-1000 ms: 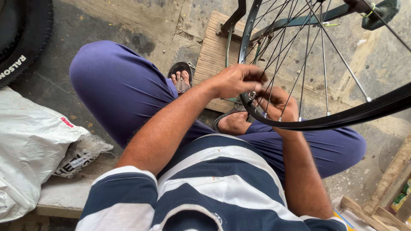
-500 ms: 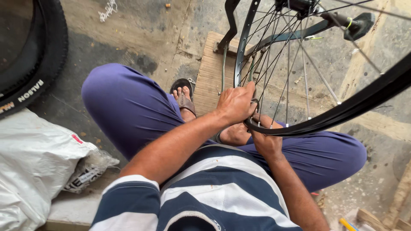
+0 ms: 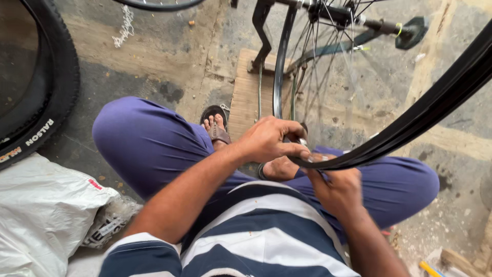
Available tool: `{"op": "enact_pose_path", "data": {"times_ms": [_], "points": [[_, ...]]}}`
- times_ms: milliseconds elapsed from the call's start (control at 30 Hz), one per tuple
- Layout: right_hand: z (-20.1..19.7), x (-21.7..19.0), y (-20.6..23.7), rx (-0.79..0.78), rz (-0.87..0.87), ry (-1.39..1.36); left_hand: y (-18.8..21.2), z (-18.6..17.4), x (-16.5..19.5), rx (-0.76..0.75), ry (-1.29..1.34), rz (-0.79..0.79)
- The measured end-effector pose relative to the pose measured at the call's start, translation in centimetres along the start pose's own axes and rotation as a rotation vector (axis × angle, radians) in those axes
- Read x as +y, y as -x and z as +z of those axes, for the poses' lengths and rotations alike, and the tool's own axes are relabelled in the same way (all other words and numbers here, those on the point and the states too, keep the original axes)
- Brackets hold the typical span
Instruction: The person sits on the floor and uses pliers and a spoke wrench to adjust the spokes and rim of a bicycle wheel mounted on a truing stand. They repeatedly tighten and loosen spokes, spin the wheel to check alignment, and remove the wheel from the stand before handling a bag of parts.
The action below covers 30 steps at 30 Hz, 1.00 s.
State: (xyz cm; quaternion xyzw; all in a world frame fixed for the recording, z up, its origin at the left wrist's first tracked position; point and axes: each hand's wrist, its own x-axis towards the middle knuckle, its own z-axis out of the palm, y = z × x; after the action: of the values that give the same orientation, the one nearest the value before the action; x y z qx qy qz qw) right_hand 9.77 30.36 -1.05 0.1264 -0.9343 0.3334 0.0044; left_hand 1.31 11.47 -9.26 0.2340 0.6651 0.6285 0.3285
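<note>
The bicycle wheel rim [image 3: 410, 123] sweeps from the centre of the view up to two o'clock, its lowest arc resting just above the person's lap. The left hand [image 3: 269, 139] is closed over that low arc, fingertips pinching at the rim's edge; the right hand [image 3: 335, 187] grips it from below, fingers curled around, at about four o'clock of the left. Spokes [image 3: 320, 77] rise toward the hub and axle [image 3: 348, 15] at twelve. Beyond, a wooden board [image 3: 245, 102] lies on the concrete floor [image 3: 154, 56]; a loose tyre [image 3: 46, 102] sits at nine, a white sack [image 3: 41, 210] at seven. A slip seems the likeliest trouble: fingers pinched against the rim, should the grip give while the wheel turns.
</note>
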Motion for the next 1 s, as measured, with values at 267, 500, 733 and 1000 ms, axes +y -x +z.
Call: {"op": "enact_pose_path", "data": {"times_ms": [267,500,733,1000], "points": [[2.2,2.2,1.0,-0.031,-0.031,0.001,-0.7,-1.3,-4.7,0.412,0.297,-0.071],[0.3,0.5,0.7,-0.036,0.016,-0.003,-0.8,1.7,-9.1,0.427,-0.211,0.055],[-0.8,0.9,0.3,0.057,0.089,-0.073,-1.9,0.3,-9.5,0.110,0.403,-0.068],[2.3,4.0,1.2,0.151,-0.037,-0.109,-3.8,4.0,-5.9,0.477,-0.496,-0.239]]}}
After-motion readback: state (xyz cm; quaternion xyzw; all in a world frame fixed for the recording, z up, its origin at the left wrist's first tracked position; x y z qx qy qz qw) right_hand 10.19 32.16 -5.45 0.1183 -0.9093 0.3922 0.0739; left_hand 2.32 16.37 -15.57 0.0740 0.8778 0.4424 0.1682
